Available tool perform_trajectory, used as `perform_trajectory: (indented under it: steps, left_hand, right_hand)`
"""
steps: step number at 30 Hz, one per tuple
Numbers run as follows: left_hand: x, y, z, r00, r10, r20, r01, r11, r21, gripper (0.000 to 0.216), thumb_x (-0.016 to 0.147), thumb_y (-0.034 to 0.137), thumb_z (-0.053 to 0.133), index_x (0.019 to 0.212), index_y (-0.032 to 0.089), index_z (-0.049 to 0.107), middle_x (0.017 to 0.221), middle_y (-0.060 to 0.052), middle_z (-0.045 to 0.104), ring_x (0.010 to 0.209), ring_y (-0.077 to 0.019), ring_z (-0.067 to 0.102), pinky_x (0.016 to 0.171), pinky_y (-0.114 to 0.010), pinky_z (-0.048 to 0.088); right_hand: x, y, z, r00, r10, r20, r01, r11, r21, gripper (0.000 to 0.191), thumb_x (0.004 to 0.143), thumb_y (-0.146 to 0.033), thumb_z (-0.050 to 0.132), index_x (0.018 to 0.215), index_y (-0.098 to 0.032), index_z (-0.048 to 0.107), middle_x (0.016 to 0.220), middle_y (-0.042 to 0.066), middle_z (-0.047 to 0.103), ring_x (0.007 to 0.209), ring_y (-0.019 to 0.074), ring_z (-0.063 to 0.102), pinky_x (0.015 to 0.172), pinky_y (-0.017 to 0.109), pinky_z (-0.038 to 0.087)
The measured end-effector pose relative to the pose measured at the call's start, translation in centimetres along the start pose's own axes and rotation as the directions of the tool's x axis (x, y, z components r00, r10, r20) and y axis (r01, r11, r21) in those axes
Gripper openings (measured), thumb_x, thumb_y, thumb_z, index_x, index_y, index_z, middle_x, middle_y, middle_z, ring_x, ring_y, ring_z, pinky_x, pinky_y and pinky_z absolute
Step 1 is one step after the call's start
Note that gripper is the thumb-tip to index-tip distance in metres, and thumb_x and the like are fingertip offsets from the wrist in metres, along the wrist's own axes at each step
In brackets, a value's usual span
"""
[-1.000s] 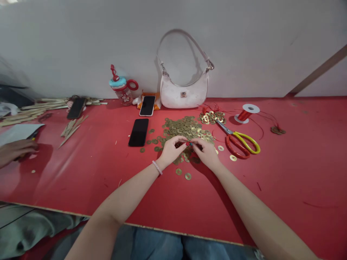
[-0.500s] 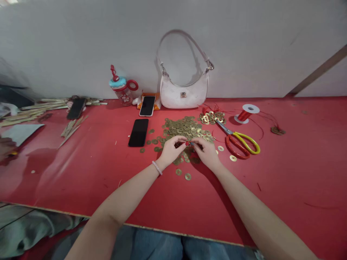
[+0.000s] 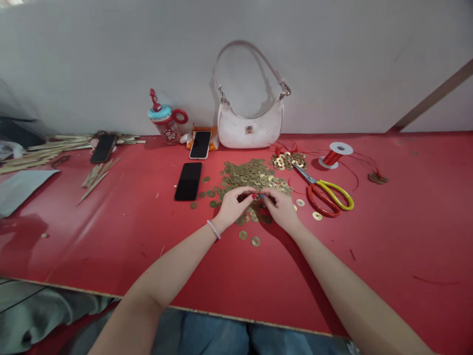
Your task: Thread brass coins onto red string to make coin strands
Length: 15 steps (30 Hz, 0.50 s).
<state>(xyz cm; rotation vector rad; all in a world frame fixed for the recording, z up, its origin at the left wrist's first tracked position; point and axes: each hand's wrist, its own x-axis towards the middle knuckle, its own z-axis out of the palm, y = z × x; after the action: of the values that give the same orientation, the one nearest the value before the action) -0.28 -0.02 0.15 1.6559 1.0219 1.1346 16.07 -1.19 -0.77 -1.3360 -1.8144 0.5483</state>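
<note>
My left hand (image 3: 234,203), with a pale bead bracelet (image 3: 214,230) at its wrist, is closed in a pinch. Its fingertips meet those of my right hand (image 3: 280,206), which is pinching too. Between them shows a small brass-coloured piece (image 3: 257,195), mostly hidden by the fingers; it may be a coin. Both hands are over the near side of a heap of brass coins with holes (image 3: 248,173). A few loose coins (image 3: 255,241) lie closer to me. Scissors (image 3: 325,192) with one red and one yellow handle lie right of my right hand, blades on coins tied with red thread (image 3: 288,160).
A spool of red thread (image 3: 334,156) and a small tied coin bunch (image 3: 377,178) are at right. Behind the heap stands a white handbag (image 3: 251,129). To the left are a black phone (image 3: 188,181), another phone (image 3: 200,144), a cup (image 3: 169,129) and dry strips (image 3: 40,152).
Both of my hands stay almost in place, still pinched together. At the far left, another person's hand has left the pale sheet and is out of view.
</note>
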Motion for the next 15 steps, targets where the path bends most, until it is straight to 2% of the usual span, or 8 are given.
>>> perform_trajectory:
  steps: [15]
  left_hand:
    - [-0.03, -0.10, 0.02, 1.000, -0.013, -0.019, 0.014, 1.000, 0.016, 0.018, 0.074, 0.017, 0.055, 0.089, 0.015, 0.063, 0.089, -0.006, 0.067, 0.080, -0.0136, 0.061, 0.074, -0.026, 0.049]
  right_hand:
    - [0.09, 0.00, -0.03, 1.000, -0.016, -0.001, 0.016, 1.000, 0.002, 0.019, 0.077, -0.015, 0.043, 0.087, -0.020, 0.059, 0.077, 0.003, 0.064, 0.068, 0.0161, 0.058, 0.064, 0.028, 0.045]
